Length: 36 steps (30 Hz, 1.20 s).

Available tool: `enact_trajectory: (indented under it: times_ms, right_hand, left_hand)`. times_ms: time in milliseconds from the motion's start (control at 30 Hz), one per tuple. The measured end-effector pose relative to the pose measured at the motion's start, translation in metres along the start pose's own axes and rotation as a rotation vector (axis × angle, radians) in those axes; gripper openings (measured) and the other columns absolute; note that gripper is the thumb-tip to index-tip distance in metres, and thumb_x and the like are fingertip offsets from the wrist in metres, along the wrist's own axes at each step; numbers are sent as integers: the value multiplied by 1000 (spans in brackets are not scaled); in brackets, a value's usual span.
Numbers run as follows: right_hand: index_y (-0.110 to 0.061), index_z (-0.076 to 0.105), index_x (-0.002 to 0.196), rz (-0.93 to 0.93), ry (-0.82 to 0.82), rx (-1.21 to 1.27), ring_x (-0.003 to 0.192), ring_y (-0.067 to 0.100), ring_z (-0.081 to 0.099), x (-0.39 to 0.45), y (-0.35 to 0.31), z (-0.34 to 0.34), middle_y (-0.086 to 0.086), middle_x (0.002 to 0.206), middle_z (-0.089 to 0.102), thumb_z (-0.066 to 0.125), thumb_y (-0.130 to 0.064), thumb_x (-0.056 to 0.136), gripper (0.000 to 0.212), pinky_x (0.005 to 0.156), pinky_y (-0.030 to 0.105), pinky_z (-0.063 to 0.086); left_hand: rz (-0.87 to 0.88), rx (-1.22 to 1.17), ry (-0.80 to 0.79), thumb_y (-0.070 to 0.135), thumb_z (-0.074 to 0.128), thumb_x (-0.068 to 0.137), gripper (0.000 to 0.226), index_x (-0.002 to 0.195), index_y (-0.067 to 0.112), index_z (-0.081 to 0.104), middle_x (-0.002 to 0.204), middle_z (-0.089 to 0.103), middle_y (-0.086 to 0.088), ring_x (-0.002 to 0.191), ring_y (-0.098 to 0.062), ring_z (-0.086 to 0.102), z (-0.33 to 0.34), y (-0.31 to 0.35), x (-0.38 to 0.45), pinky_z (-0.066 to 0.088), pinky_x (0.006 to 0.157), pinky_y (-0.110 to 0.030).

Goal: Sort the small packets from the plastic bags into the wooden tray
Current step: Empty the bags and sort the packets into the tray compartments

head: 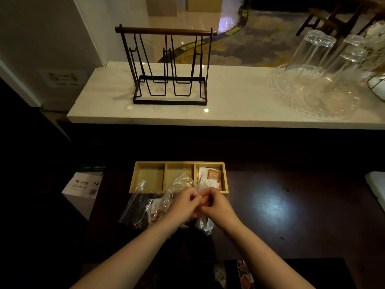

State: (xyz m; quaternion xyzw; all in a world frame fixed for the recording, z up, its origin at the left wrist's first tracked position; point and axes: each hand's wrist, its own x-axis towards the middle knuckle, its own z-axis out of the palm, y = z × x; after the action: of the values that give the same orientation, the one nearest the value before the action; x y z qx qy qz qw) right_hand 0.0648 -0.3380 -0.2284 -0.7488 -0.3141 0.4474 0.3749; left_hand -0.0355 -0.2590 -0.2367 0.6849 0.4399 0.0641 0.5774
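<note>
A wooden tray (pixel 165 177) with three compartments sits on the dark table. Its right compartment holds white and orange packets (pixel 210 177); the left and middle ones look bare. Just in front of the tray, my left hand (pixel 184 202) and my right hand (pixel 214 202) meet, and both pinch the top edge of a clear plastic bag (pixel 203 223) that hangs down between them with pale packets inside. Two more clear bags (pixel 143 207) with packets lie to the left, one rising over the tray's middle compartment.
A raised white counter carries a black wire rack (pixel 169 80) and upturned glasses on a glass plate (pixel 316 86). A box of A4 paper (pixel 83 186) stands left of the table. A dark container with packets (pixel 245 276) sits at the bottom edge.
</note>
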Motion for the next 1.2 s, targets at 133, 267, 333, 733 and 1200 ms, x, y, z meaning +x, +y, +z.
enact_trajectory:
  times_ms: [133,267,333,733,1200]
  right_hand:
    - [-13,55,105,-35,33,-22,73,8,59,-3,-1,5,-3,84,62,73,-12,76,35,63,16,52]
    - [-9,63,102,-27,58,-6,75,17,69,-2,-1,1,8,85,70,74,-9,78,26,69,24,59]
    - [-2,65,102,9,8,80,73,22,71,-1,-1,-6,14,82,70,68,-4,82,20,70,31,61]
    - [-7,68,88,-3,90,-20,58,4,67,-3,-7,-4,-2,70,67,63,-11,87,7,55,20,56]
    - [-15,61,69,32,336,-138,56,14,68,-5,3,-51,4,65,68,65,-5,82,17,60,33,60]
  left_hand:
    - [49,26,24,19,52,95,23,72,21,51,77,59,4,70,-11,59,0,-2,-4,53,65,-25]
    - [21,-31,-3,19,52,95,18,77,15,54,81,62,-4,77,-21,64,-8,-5,-2,59,76,-39]
    - [-12,-100,-48,16,51,95,16,79,13,54,75,60,-2,70,-16,62,-11,-6,-3,59,75,-38]
    - [48,135,19,20,46,98,26,72,21,43,74,53,2,67,-13,58,-6,7,-7,54,60,-20]
    - [23,325,12,14,48,95,25,71,17,42,77,55,2,69,-12,62,-34,4,-6,54,60,-21]
